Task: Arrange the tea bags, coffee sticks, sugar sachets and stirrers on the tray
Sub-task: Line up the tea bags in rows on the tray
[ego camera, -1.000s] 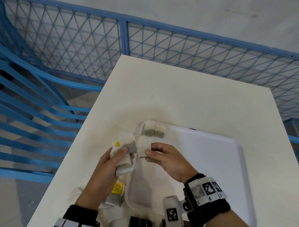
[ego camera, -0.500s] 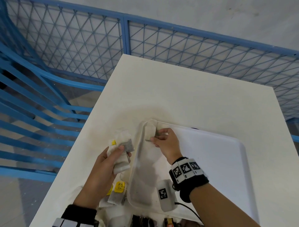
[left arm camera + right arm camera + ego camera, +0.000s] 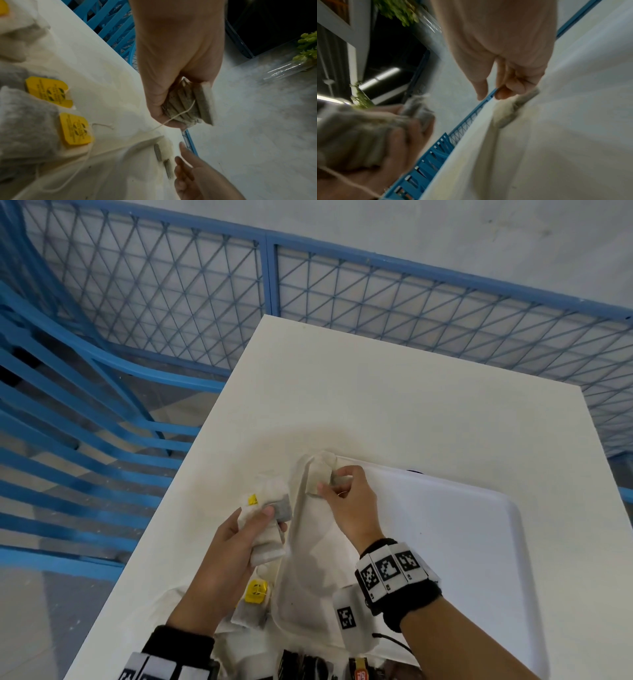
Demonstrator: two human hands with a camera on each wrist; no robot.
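Step in hand: laying tea bags in a row at the far-left corner of the white rectangular plastic tray (image 3: 479, 542), which sits on the white counter (image 3: 411, 405). The right hand (image 3: 349, 508) is at that corner; its fingers (image 3: 323, 488) pinch or press the third grey-filled paper tea bag (image 3: 317, 479) beside the two already standing against the tray's rim. From the head view I cannot tell for certain whether the bag is gripped or only steadied; the right wrist view is blurred and shows the fingertips curled just above a bag at the rim. The left hand (image 3: 222, 559) is just left of the tray, over the counter, fingers clenched round a stack of tea bags with strings (image 3: 187, 106); one string trails loose from the stack. More tea bags with yellow paper tags (image 3: 255, 594) lie on the counter at the tray's near-left edge. To do this well, I judge: seat the bag flat against its neighbour so the row stays even, release only once it leans on the rim, and draw the fingers straight back so the light bags are not dragged. Keep the left grip firm but loosen the thumb to feed one bag at a time; mind the loose string, which could snag and pull neighbours out. Dark packets at the tray's near edge are too cut off to identify.
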